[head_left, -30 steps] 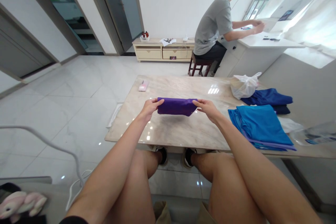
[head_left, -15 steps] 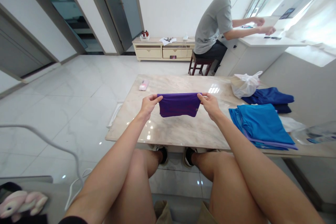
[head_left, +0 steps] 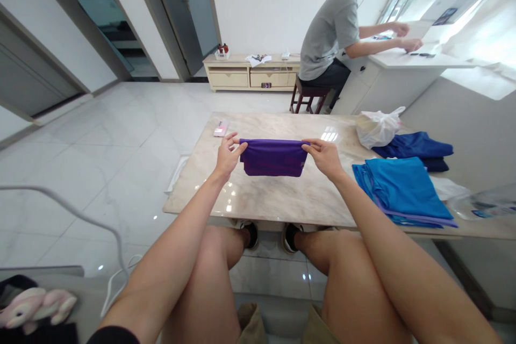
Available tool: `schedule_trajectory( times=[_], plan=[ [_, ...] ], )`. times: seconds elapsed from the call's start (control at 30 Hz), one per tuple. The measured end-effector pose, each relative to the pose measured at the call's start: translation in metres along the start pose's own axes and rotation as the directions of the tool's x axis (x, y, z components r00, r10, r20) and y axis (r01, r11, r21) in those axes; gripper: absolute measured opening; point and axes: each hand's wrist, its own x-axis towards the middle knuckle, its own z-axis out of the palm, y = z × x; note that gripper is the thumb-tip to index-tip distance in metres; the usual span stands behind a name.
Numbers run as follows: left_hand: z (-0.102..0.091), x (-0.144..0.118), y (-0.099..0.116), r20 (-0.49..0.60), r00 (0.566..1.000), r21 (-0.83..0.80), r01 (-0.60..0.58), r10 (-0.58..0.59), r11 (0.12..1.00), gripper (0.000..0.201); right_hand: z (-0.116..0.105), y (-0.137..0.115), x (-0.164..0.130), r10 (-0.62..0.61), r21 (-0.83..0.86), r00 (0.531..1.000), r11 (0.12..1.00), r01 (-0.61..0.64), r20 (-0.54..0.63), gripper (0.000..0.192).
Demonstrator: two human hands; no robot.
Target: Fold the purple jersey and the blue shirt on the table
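Observation:
A folded purple cloth (head_left: 274, 159) hangs over the marble-topped table (head_left: 226, 199), stretched level along its top edge. My left hand (head_left: 229, 157) pinches its top left corner with the thumb in front, the other fingers slightly raised. At the top right corner, my right hand (head_left: 324, 157) grips the cloth between thumb and fingers. The cloth's lower edge hangs loose, and a small pale mark shows near its right side. To the right of my right hand lies a stack of folded bright blue cloth (head_left: 403, 185), with a lilac layer near the bottom.
Behind the stack sit dark blue folded cloth (head_left: 417, 146) and a white plastic bag (head_left: 379, 128). A clear bottle (head_left: 487, 203) lies at the right. A pink packet (head_left: 221, 129) is at the far left corner. Another person (head_left: 330, 32) sits at a white counter (head_left: 419, 59).
My left hand's fingers have lifted and spread somewhat, with the thumb still at the cloth. The cloth sits slightly higher in view and its lower edge hangs straighter. My right hand keeps its grip.

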Motion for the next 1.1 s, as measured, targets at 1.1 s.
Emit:
schedule_trajectory(
  times=[1.1],
  plan=[
    [0.006, -0.049, -0.065, 0.264, 0.782, 0.887, 0.033, -0.565, 0.46, 0.051, 0.035, 0.05, -0.028, 0.542, -0.858, 0.761, 0.512, 0.039, 0.358, 0.056]
  ],
)
